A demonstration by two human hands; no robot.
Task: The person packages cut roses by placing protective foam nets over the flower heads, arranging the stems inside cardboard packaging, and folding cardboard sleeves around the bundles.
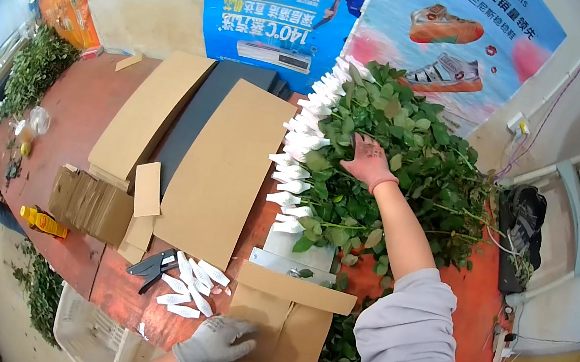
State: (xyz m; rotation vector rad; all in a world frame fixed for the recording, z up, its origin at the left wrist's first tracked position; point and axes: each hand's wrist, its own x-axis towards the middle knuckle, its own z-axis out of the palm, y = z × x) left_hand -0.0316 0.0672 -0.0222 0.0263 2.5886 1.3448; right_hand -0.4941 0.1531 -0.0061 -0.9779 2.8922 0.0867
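Note:
My left hand (215,341), in a grey glove, rests with fingers apart at the left edge of a folded brown cardboard sheet (290,327). Wearing a pinkish-red glove, my right hand (371,162) reaches over a heap of leafy rose stems (417,156), fingers spread on the leaves; no stem shows in its grasp. White sleeves (290,186) cover the flower heads, lined up along the heap's left side. Between the hands, a pale metal plate (292,262) lies under the cardboard's upper edge. Left of the cardboard are loose white sleeves (194,286) and a black stapler (152,270).
Large cardboard sheets (230,171) and dark grey boards (197,116) lie on the red table (77,122). A cardboard stack (91,203) stands near a yellow bottle (43,221). A white crate (89,324) is below the front edge; a chair (576,213) stands right.

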